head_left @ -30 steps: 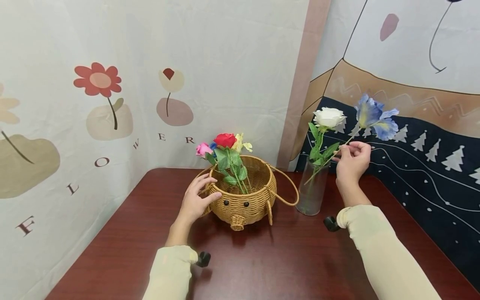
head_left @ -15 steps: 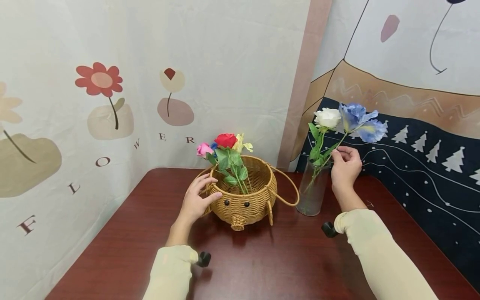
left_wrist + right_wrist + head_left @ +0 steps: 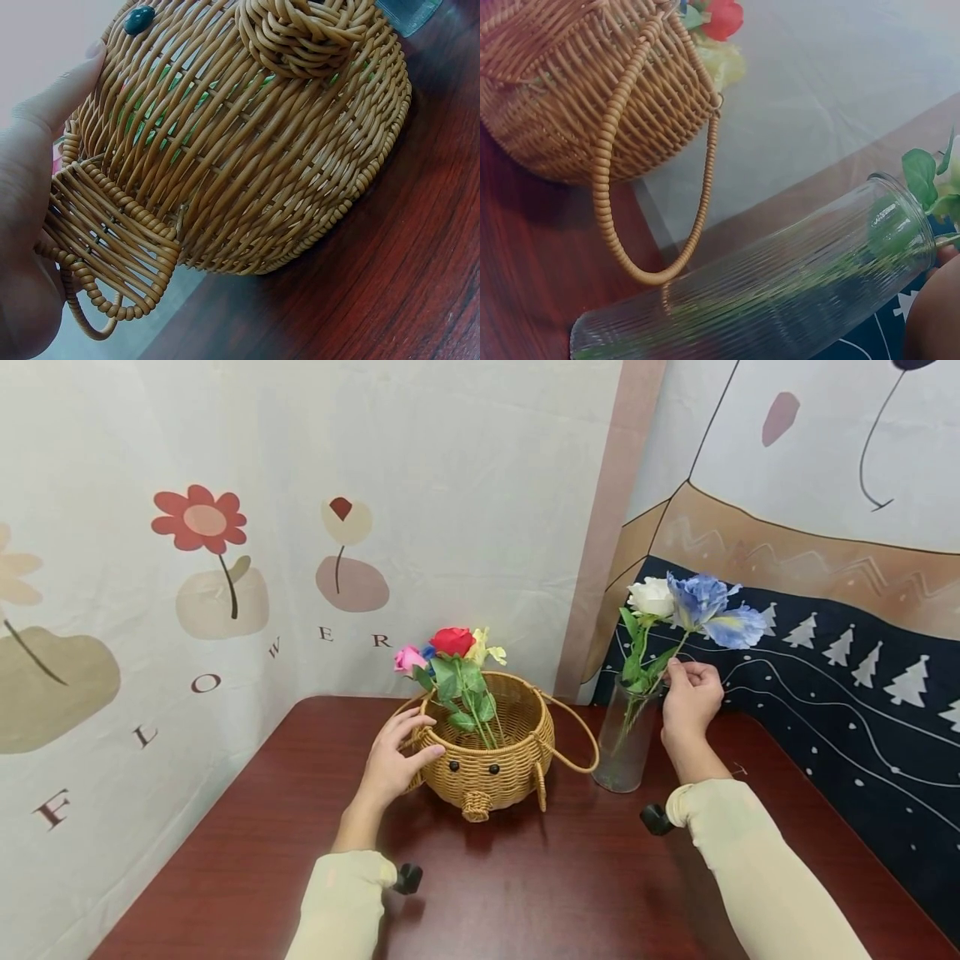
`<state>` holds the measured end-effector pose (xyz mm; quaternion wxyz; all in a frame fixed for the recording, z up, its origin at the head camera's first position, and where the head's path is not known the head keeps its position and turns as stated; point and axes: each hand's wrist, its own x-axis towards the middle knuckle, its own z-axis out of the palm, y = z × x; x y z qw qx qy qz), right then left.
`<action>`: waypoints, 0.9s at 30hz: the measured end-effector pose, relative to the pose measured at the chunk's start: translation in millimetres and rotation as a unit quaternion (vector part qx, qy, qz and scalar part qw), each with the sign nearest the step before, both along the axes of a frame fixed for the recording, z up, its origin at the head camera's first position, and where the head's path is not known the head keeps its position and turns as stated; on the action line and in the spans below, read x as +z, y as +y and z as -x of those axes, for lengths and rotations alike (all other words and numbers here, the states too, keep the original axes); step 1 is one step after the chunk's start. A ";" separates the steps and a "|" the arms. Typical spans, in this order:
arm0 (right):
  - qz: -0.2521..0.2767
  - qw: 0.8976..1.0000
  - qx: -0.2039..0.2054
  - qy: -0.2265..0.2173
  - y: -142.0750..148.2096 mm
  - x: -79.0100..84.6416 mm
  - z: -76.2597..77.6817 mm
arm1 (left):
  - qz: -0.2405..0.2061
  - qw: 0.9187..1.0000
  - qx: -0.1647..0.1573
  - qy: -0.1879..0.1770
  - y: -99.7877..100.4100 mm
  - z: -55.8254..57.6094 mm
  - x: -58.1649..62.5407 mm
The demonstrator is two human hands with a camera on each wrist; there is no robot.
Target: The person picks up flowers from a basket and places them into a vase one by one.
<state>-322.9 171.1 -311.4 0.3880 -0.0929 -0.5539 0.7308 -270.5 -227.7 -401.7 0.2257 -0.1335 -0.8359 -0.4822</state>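
Note:
A wicker basket with a pig's snout and black eyes stands on the table. My left hand holds its left side, thumb on the front and fingers by the rim; in the left wrist view the thumb lies beside one eye. To the right stands a clear ribbed glass vase with a white rose in it. My right hand pinches the stem of a blue iris just above the vase's mouth. The iris stem runs down into the glass, its bloom against the rose.
In the basket are a red rose, a pink rose, a yellow flower and a bit of blue. The basket's looped handle reaches close to the vase. Printed cloths hang behind the dark red table.
My right hand has moved left and slightly down, bringing the blue iris lower and beside the white rose, its stem deeper in the vase. The left hand and basket keep their place.

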 end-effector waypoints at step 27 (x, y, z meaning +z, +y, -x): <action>0.004 0.999 -0.010 -0.043 -1.7 -14.1 -4.1 | -0.001 1.000 -0.003 -0.003 -0.6 0.5 -0.4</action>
